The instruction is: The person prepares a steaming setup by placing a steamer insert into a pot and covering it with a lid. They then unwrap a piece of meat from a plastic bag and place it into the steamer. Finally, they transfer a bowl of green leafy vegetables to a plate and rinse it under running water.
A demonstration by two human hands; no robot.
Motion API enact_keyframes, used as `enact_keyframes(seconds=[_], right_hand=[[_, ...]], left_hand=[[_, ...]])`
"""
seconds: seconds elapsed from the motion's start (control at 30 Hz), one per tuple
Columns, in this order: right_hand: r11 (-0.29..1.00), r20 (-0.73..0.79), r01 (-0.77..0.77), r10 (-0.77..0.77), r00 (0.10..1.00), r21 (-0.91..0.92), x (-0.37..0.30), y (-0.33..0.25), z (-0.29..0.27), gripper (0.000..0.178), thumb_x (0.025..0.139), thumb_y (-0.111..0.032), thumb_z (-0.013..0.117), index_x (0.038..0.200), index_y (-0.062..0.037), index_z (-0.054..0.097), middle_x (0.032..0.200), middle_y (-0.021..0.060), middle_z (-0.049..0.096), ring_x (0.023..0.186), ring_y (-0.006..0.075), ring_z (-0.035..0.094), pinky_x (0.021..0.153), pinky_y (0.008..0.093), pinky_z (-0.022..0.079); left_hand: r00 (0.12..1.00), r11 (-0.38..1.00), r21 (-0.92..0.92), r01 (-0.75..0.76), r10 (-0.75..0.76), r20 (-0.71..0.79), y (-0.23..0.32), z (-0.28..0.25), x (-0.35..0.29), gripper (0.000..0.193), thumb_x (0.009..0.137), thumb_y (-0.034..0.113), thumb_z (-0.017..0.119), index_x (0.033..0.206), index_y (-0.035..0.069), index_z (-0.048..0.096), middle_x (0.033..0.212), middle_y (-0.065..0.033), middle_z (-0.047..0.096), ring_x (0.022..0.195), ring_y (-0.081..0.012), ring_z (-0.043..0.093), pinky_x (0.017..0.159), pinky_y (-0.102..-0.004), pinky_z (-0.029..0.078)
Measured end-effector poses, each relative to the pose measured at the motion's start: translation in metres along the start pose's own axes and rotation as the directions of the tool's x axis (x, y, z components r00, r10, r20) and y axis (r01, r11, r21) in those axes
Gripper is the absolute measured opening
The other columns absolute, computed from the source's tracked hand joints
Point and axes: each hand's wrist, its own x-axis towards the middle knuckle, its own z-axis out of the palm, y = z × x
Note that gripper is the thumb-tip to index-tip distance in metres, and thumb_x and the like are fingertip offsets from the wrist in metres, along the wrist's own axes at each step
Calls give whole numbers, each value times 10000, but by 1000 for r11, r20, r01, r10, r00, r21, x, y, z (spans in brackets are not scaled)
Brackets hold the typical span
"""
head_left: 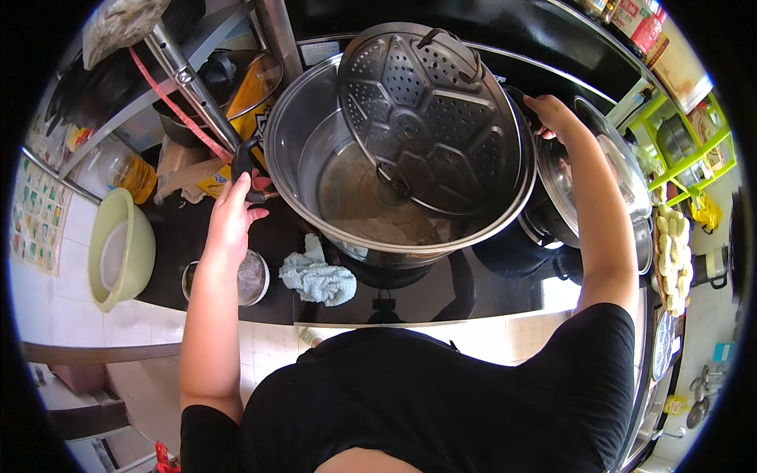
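A large steel steamer pot [307, 197] stands on the black stovetop, with what looks like shallow water in its bottom. Tilted inside it, a perforated steamer rack [410, 91] leans on the far right side and rises above the rim. The rack has a wire loop at its top and another low down. My left hand [231, 217] grips the pot's black left handle [245, 162]. On the opposite side, my right hand [554, 117] is closed at the other black handle [516, 98], its fingertips partly hidden. A crumpled light-blue cloth [318, 274] lies in front of the pot.
Right of the pot sits a dark pan with a glass lid [603, 169]. A metal rack [189, 87] rises close by my left hand. Further left are a pale green basin [124, 248], an oil bottle [130, 175] and a small bowl [252, 277]. Pale dough pieces [672, 256] lie far right.
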Motion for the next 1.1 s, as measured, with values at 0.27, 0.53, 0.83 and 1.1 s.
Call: enact_keyframes(seconds=[0.27,0.53,0.83,1.1], right_hand=[[932,-45,-10,27,999,361,5,14,2,330,824,-370,515,730,-65,603,558,3,507,451,106,383,404,233,299],[820,-167,107,-14,986,562,-93,5,-20,275,822,-338,523,700,-94,556,544,-16,511,424,74,411,394,208,283],[725,-304,86,175,936,684,-278,32,-33,297,849,-276,491,905,-2,590,735,72,623,573,129,595,448,239,468],[652,-462,84,436,772,754,-513,107,18,211,807,-260,533,811,-57,590,625,2,555,470,89,508,411,221,413]], left_hand=[[997,985,-153,-74,76,6,-9,-10,22,200,838,270,518,924,93,554,763,17,549,666,-90,489,569,-237,364],[982,919,-349,-184,156,-108,6,-12,-11,207,837,202,502,939,31,559,793,2,549,700,-80,480,645,-211,366],[964,890,-447,-92,192,183,22,-20,-47,276,860,246,422,994,39,547,793,7,535,697,-71,469,632,-206,353],[762,966,-254,42,133,633,-1,-6,-105,324,792,167,501,1060,-14,482,881,-36,532,803,-97,475,738,-226,368]])
